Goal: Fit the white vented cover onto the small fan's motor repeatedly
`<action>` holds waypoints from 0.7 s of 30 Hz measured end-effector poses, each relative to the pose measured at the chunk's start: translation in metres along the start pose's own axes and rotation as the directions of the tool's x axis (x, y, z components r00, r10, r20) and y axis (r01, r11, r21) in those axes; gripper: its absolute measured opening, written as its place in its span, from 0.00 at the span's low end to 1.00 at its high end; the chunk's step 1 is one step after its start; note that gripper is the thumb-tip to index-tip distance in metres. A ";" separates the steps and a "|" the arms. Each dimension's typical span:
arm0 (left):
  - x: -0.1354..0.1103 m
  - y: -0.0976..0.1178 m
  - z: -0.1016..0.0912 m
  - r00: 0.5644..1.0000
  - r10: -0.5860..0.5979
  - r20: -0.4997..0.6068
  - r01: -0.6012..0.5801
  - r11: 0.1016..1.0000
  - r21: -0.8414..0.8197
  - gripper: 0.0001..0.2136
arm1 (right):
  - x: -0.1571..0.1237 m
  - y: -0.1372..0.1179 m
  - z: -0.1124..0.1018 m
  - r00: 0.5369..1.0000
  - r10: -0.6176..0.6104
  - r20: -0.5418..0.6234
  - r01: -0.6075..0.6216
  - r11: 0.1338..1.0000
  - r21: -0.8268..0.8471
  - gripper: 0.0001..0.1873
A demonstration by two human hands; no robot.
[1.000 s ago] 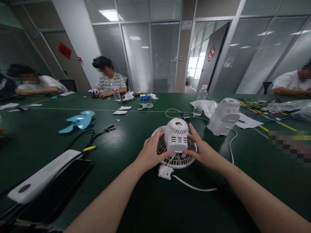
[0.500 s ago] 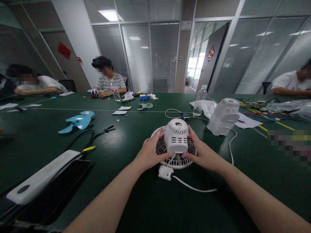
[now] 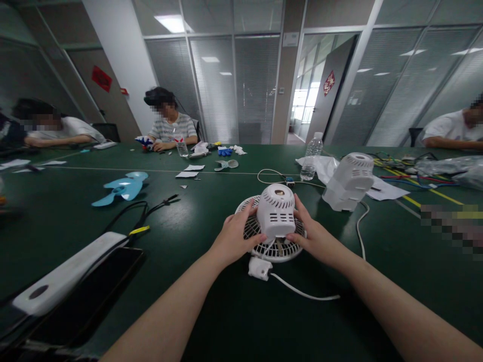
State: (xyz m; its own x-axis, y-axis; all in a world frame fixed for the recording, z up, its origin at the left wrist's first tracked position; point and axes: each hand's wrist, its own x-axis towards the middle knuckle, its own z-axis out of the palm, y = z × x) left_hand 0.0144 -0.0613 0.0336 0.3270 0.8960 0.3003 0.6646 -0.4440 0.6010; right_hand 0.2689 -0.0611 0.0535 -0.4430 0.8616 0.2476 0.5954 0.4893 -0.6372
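Note:
A white fan motor housing [image 3: 276, 211] stands on a white round fan grille [image 3: 281, 247] lying flat on the dark green table [image 3: 226, 311]. My left hand [image 3: 234, 236] grips the housing's left side, thumb at its lower front. My right hand [image 3: 315, 234] clasps its right side, fingers curved round it. A small white plug block [image 3: 258, 268] with a white cord [image 3: 302, 293] lies just in front of the grille.
A second white housing [image 3: 349, 181], a water bottle [image 3: 311, 157] and coloured wires [image 3: 415, 176] lie to the right. A blue fan blade [image 3: 121, 187], black cable [image 3: 139, 213], white power strip [image 3: 64, 276] and dark tablet lie left. Three other people sit along the far sides.
Both hands have closed in a little more tightly on the motor housing, which has shifted slightly. Nothing else on the table has moved.

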 end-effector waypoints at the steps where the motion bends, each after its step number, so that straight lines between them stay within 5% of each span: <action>1: 0.000 0.000 0.000 1.000 -0.005 -0.001 0.005 1.000 0.004 0.43 | 0.000 0.001 0.000 1.000 0.003 -0.003 -0.003 1.000 0.002 0.53; 8: -0.001 0.004 0.000 0.997 -0.071 0.016 0.071 0.997 0.012 0.44 | 0.001 0.000 -0.001 1.000 0.021 0.003 -0.021 1.000 -0.023 0.54; 21: -0.001 0.002 0.002 0.999 -0.014 0.031 0.011 0.997 0.070 0.47 | -0.002 -0.001 -0.002 1.000 -0.010 0.005 0.010 0.998 -0.069 0.53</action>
State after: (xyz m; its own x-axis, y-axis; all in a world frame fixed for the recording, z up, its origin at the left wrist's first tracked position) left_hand 0.0165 -0.0629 0.0326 0.3389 0.9017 0.2686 0.7140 -0.4324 0.5507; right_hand 0.2707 -0.0629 0.0553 -0.4521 0.8561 0.2505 0.6357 0.5062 -0.5828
